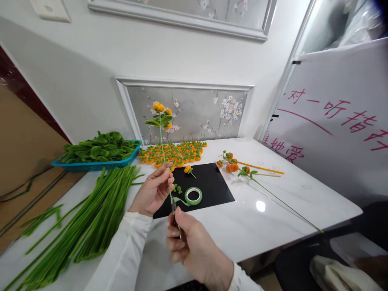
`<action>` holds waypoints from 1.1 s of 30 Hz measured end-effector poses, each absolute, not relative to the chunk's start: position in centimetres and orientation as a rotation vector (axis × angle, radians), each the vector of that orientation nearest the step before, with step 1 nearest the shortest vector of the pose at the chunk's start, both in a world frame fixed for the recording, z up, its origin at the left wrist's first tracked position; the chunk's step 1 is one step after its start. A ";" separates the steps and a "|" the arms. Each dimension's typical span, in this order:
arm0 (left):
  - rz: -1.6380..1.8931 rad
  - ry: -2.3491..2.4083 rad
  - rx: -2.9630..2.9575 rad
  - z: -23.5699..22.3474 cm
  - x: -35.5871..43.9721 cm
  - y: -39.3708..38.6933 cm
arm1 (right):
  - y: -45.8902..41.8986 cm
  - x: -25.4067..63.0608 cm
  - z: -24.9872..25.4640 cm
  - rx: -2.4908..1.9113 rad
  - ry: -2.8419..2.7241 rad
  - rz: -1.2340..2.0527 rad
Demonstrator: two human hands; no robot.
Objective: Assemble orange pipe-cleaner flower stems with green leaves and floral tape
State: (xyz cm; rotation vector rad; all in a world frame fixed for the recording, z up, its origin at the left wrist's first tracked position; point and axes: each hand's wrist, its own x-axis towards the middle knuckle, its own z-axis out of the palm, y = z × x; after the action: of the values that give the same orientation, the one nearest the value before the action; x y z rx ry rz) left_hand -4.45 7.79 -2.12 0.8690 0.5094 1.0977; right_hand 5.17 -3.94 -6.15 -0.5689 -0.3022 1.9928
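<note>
My left hand pinches the green stem of an artificial flower, which stands nearly upright with orange blooms and green leaves at its top. In my right hand is a small pair of scissors, its tips pointing up at the stem's lower end, below my left fingers. Green floral tape lies as a roll on a black mat; its loose strip reaches toward the scissor tips. Whether the blades touch the stem or the strip I cannot tell. A short orange flower rests on the mat.
Long green fuzzy stems lie at the left. Behind them, a blue tray holds green leaves. Several orange flower heads cover the table's back. Finished-looking flower stems lie right, near the white table's edge.
</note>
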 end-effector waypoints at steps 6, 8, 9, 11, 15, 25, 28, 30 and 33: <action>1.123 0.518 0.855 -2.0 -4.5 7.7 | -4.0 4.5 -6.4 -0.636 -0.355 1.907; 1.133 0.514 0.843 -2.1 -4.6 7.8 | -4.3 4.8 -6.2 -0.630 -0.405 1.900; 1.137 0.512 0.838 -2.2 -4.6 7.9 | -4.6 5.2 -6.0 -0.645 -0.459 1.892; 1.143 0.515 0.833 -2.3 -4.7 8.0 | -5.2 7.0 -6.0 -0.779 -0.658 1.789; 1.145 0.535 0.828 -2.5 -4.6 8.1 | -6.1 13.7 -8.0 -1.489 -1.211 0.744; 1.238 0.617 0.924 -2.5 -3.0 7.0 | -5.7 17.7 -11.2 -2.009 -1.418 -0.486; 1.274 0.638 0.984 -2.7 -2.4 6.6 | -4.7 13.0 -9.1 -1.539 -1.532 -0.260; 1.296 0.652 1.015 -2.8 -2.2 6.4 | -3.8 10.3 -7.9 -1.410 -1.597 -0.236; 1.310 0.675 1.046 -2.8 -2.1 6.2 | -2.6 8.2 -7.2 -1.464 -1.608 -0.158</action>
State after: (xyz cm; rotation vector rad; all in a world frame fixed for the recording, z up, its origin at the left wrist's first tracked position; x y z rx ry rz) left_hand -2.13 6.20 -2.75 1.0456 0.6754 1.3103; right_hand 8.19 -2.57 -7.21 -1.4636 -1.6076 -0.1576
